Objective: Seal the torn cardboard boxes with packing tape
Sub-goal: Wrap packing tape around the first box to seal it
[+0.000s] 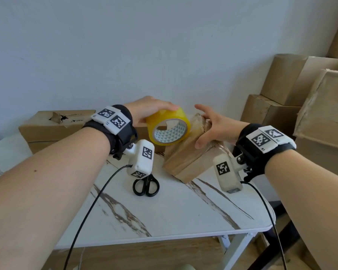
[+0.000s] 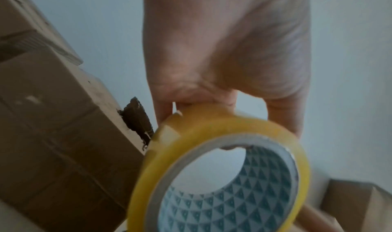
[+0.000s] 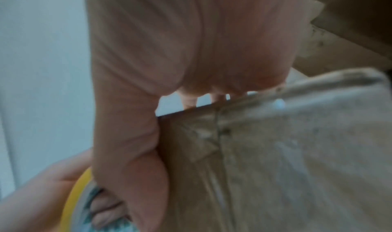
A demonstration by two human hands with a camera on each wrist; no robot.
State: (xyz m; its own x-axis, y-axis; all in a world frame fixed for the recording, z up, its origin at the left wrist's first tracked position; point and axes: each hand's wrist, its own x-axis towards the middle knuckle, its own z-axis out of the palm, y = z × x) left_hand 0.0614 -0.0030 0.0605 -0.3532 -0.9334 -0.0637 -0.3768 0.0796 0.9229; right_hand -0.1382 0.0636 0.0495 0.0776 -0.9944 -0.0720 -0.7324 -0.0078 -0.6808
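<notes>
A yellow roll of packing tape (image 1: pixel 168 115) with a patterned core is gripped by my left hand (image 1: pixel 150 110), fingers over its top; it hangs just above the table. In the left wrist view the fingers (image 2: pixel 165 111) curl round the tape roll (image 2: pixel 212 131). A small cardboard box (image 1: pixel 185 158) stands tilted on the table. My right hand (image 1: pixel 213 127) holds it, thumb on the near face and fingers over the far top edge. The blurred right wrist view shows my right hand (image 3: pixel 191 42) on that small box (image 3: pixel 297 151). Behind lies a long box (image 1: pixel 47 129) with a torn hole.
Black scissors (image 1: pixel 145 186) lie on the white marble table (image 1: pixel 174 215), under my left wrist camera. Several cardboard boxes (image 1: pixel 293 82) are stacked at the right against the wall. Cables trail from both wrists over the table's front edge.
</notes>
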